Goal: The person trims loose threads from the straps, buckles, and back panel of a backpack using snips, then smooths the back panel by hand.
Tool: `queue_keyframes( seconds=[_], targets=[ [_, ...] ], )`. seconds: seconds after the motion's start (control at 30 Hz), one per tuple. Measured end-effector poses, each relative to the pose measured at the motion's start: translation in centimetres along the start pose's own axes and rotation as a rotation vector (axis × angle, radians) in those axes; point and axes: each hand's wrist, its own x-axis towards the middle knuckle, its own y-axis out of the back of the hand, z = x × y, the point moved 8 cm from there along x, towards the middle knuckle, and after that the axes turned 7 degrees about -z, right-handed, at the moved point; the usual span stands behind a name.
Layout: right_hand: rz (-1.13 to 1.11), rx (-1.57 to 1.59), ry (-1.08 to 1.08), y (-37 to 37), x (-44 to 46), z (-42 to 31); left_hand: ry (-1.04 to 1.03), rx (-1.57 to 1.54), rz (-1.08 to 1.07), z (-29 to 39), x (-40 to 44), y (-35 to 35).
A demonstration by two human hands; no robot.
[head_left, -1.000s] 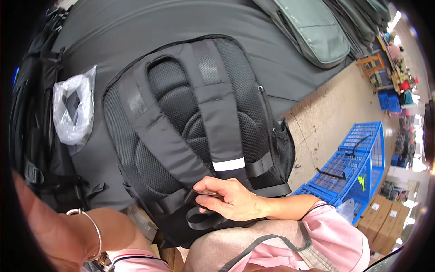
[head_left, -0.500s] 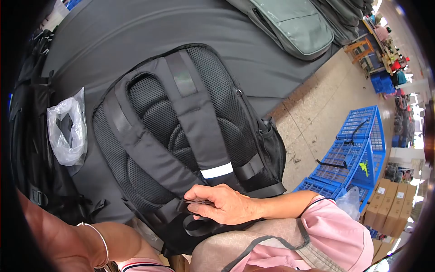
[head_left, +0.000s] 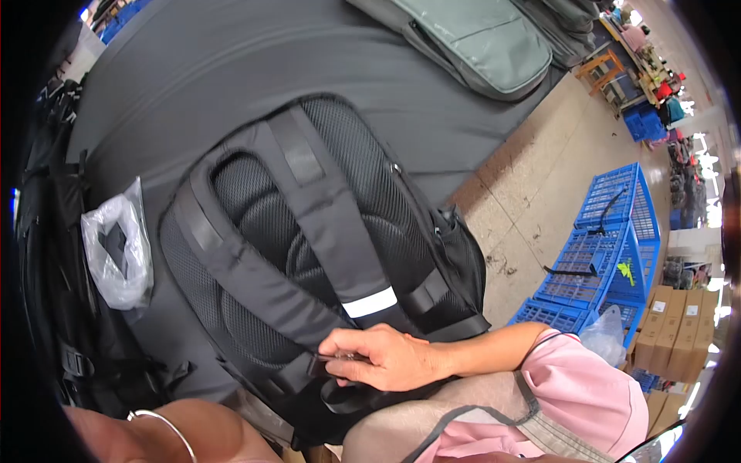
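Note:
A black backpack (head_left: pixel 340 231) lies with its mesh back panel and two padded shoulder straps facing up. Near its lower end, my right hand (head_left: pixel 386 357) is closed in a pinch around a small, dark, shiny thing, too small to name, beside a loop of black webbing (head_left: pixel 343 401). A white reflective band (head_left: pixel 370 302) crosses one shoulder strap just above that hand. At the lower left edge, part of my left hand (head_left: pixel 100 434) shows beyond a silver bracelet; its fingers are out of sight.
Black bags (head_left: pixel 50 270) line the left side, beside a clear plastic bag (head_left: pixel 120 251) on the dark cloth-covered surface (head_left: pixel 208 54). Grey-green bags (head_left: pixel 494 46) lie at the top. Blue crates (head_left: pixel 590 255) and cardboard boxes (head_left: pixel 671 332) stand at right.
The backpack has shifted a little left and down in the view. My left hand has dropped towards the lower edge, while my right hand keeps its pinch by the strap.

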Motion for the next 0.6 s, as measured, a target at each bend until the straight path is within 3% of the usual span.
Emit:
queue_keyframes(
  seconds=[0.6],
  targets=[
    [-0.106, 0.015, -0.070, -0.2, -0.2, 0.5, 0.091, -0.034, 0.066, -1.4, -1.3, -2.9]
  ],
)
